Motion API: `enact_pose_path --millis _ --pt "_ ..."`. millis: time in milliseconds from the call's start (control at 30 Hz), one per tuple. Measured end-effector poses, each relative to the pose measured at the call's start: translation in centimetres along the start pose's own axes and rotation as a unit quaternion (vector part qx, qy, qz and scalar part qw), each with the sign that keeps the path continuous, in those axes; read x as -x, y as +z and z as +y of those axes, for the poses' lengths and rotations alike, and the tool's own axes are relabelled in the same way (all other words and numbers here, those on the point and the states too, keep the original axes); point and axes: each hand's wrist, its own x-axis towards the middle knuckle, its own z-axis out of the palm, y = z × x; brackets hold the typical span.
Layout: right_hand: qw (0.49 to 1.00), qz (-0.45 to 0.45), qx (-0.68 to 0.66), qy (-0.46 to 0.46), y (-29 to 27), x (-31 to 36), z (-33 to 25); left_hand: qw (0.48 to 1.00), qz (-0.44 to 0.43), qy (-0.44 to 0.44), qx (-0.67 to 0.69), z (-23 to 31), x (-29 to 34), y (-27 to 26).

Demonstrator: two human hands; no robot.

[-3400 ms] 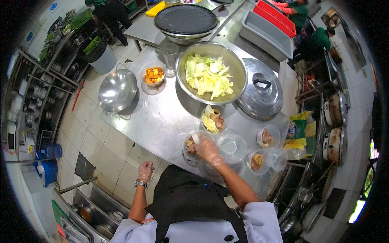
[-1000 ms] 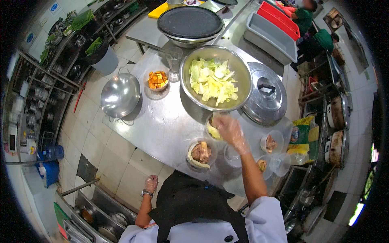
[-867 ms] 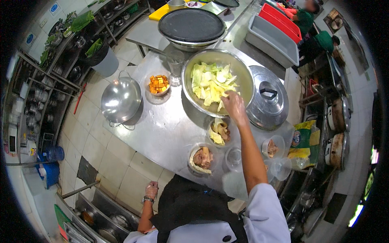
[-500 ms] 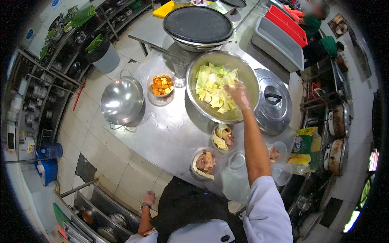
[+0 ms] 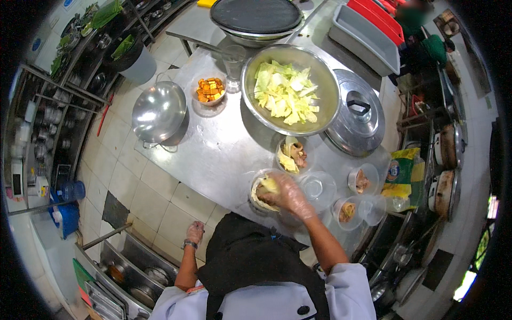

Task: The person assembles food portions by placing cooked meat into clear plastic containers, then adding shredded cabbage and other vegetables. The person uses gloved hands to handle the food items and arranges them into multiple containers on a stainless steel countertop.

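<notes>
My right hand [image 5: 290,197], in a clear glove, pinches a piece of pale cabbage leaf [image 5: 270,185] over a round clear tub [image 5: 253,198] near the front edge of the steel table. Its fingers hide much of what lies in that tub. Just beyond stands a second tub holding meat and cabbage [image 5: 288,164]. A wide steel bowl [image 5: 326,101] with a heap of chopped cabbage [image 5: 285,93] is farther back. My left hand [image 5: 195,233], gloved too, hangs by the table's front edge with loosely parted fingers and nothing in it.
Right of my hand are more clear tubs, two holding meat [image 5: 362,182], and clear lids [image 5: 318,186]. A large pot lid [image 5: 368,128] lies beside the bowl. Orange cubes [image 5: 209,89] in a tub and a two-handled steel pan [image 5: 159,114] stand left. A person in green [image 5: 434,49] is far right.
My right hand has come back from the big bowl to the nearest tub, bringing cabbage. The sleeve no longer covers the tubs on the right. My left hand stays low by the table.
</notes>
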Motion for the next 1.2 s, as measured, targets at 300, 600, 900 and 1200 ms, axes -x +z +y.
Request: enact_pose_path --millis 300,600,900,1200 --pt "0.99 0.061 0.084 -0.092 1.4 4.9 -0.9 0.992 -0.01 0.017 -0.123 -1.6 -1.0 0.8" --pt "0.99 0.008 0.029 -0.14 -1.2 -0.1 0.6 0.998 -0.013 0.027 -0.053 -4.5 -1.7 1.1" --pt "0.933 0.247 0.252 0.066 -9.4 -20.2 9.4 0.994 -0.014 -0.04 -0.102 -1.4 3.2 -1.4" --pt "0.976 0.13 0.138 0.108 -9.4 -24.5 9.9 0.986 -0.076 -0.001 -0.148 -8.9 0.3 -0.7"
